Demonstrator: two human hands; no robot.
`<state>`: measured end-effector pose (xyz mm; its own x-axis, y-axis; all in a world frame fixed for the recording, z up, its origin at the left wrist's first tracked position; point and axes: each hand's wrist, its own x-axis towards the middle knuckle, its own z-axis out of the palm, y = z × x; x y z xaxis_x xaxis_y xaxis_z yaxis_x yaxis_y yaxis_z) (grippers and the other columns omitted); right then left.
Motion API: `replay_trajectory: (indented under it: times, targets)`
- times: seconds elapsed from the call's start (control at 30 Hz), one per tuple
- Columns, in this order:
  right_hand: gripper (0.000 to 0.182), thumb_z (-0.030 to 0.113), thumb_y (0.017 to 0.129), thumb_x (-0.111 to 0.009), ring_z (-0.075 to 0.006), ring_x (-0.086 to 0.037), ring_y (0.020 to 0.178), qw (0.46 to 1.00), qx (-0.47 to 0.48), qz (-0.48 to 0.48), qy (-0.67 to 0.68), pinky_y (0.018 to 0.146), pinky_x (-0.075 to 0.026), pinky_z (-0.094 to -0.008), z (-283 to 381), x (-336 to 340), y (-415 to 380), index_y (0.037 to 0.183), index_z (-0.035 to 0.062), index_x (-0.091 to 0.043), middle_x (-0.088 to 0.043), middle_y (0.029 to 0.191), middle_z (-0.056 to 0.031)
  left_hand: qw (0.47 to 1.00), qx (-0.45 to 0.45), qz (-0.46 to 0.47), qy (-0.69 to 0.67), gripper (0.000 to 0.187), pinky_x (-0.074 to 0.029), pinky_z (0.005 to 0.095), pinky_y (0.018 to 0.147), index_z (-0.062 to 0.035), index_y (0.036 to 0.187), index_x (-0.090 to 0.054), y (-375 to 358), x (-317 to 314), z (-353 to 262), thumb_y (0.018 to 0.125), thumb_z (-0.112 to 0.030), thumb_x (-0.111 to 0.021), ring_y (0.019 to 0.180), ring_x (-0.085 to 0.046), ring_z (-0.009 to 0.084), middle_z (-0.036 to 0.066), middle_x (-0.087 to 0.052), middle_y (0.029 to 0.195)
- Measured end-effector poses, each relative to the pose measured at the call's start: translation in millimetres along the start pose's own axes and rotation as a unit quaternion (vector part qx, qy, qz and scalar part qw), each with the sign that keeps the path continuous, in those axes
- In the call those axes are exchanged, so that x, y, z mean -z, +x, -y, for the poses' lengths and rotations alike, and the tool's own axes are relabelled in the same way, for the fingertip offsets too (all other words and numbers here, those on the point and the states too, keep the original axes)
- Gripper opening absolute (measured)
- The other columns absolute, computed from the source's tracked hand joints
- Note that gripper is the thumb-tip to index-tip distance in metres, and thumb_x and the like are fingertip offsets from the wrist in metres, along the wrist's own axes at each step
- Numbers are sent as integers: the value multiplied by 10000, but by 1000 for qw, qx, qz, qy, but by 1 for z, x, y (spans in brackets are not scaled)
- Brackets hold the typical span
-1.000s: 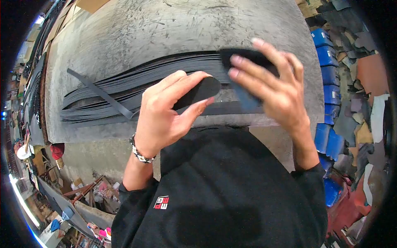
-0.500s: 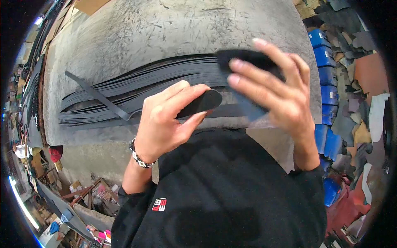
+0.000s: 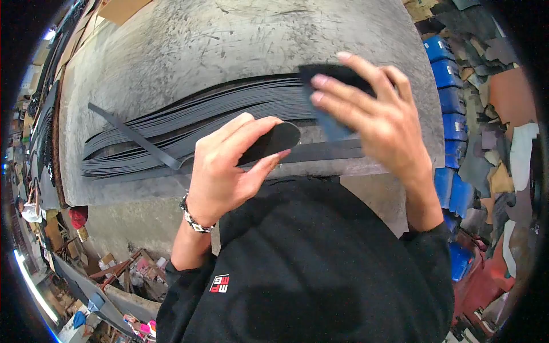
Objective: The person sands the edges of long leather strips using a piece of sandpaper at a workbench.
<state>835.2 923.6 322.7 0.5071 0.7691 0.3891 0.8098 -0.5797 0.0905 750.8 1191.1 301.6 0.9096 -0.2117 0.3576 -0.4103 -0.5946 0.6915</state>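
Observation:
Thumb and fingers of my left hand [image 3: 226, 157] pinch a black rounded piece [image 3: 280, 137] whose curved end sticks out to the right. Blurred by motion, my right hand [image 3: 380, 114] is beside a dark sheet or cloth [image 3: 329, 123]; its fingers are apart, and whether they grip it I cannot tell. Behind both hands, long dark strips [image 3: 217, 106] lie bundled on the grey table [image 3: 257, 40]. One loose strip [image 3: 134, 136] crosses the bundle at the left. A flat dark band [image 3: 326, 151] lies along the near edge.
Blue containers [image 3: 449, 103] line the right side of the table, with leather-like scraps [image 3: 509, 97] beyond them. A cardboard piece [image 3: 120, 8] is at the back left. Debris [image 3: 143, 271] lies on the floor at the lower left.
My right hand has shifted slightly left and up. My left hand and its black piece have moved a little to the left.

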Motion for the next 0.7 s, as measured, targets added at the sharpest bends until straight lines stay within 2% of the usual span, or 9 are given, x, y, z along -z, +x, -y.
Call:
replay_trajectory:
  times: [0.17,0.2,0.33,0.37,0.43,0.5,0.53,0.63,0.7]
  targets:
    - [421,100,913,-637,-271,-593,1404,995,-62,-50,55,1099,-395,-421,-16,-2,-5,1284,206,-804,-748,1405,35,999,-22,-27,10,348,-538,347,781,-18,1260,-745,4,10,4,937,-141,-785,830,-677,245,119,-727,957]
    - [427,94,907,-644,-279,-599,1400,991,-74,-75,88,1094,-396,-419,-8,-2,-3,1283,210,-808,-752,1400,33,999,-31,-24,30,317,-538,341,811,-18,1316,-719,4,11,10,1059,-195,-661,851,-679,233,111,-745,987]
    - [398,135,894,-682,-296,-623,1370,979,-114,-153,73,1070,-398,-409,25,-3,11,1250,229,-831,-762,1383,35,998,1,-38,-45,359,-506,402,825,-35,1378,-668,2,7,11,1022,-75,-669,888,-662,334,147,-724,1033]
    - [370,188,851,-754,-338,-615,1402,982,-108,-142,60,1110,-393,-414,35,5,15,1209,157,-841,-780,1347,-34,999,-4,-39,-28,367,-510,410,819,-27,1377,-661,1,8,9,1011,-58,-671,891,-661,343,152,-723,1039]
    - [350,239,865,-735,-313,-627,1375,983,-67,-161,53,1097,-388,-411,50,9,22,1199,221,-842,-786,1332,5,999,-15,-39,-3,386,-519,427,807,-10,1375,-648,2,5,7,990,-23,-675,895,-659,362,162,-720,1049]
    - [318,266,906,-691,-265,-627,1371,985,-46,-161,44,1114,-368,-406,68,13,27,1187,279,-840,-780,1338,61,988,-72,-59,121,493,-531,480,777,58,1283,-632,-5,3,15,792,99,-653,884,-657,413,218,-687,1045]
    - [308,280,921,-677,-240,-625,1372,985,-40,-163,32,1126,-354,-405,75,10,29,1182,297,-839,-774,1344,95,986,-96,-80,115,488,-533,482,769,69,1256,-631,-3,-3,18,769,102,-645,873,-655,415,215,-678,1020]
    - [316,242,939,-666,-222,-600,1400,990,-29,-138,-2,1103,-352,-406,53,4,27,1201,287,-837,-761,1371,104,977,-75,-78,183,421,-553,469,758,62,1212,-651,-1,-2,12,794,79,-702,856,-670,388,214,-697,1039]
    - [328,200,949,-655,-222,-585,1416,990,-67,-116,-34,1078,-357,-400,28,-4,24,1213,269,-837,-756,1386,94,989,-40,-88,111,407,-557,461,763,52,1217,-665,2,-2,10,815,65,-725,846,-675,375,201,-711,1052]
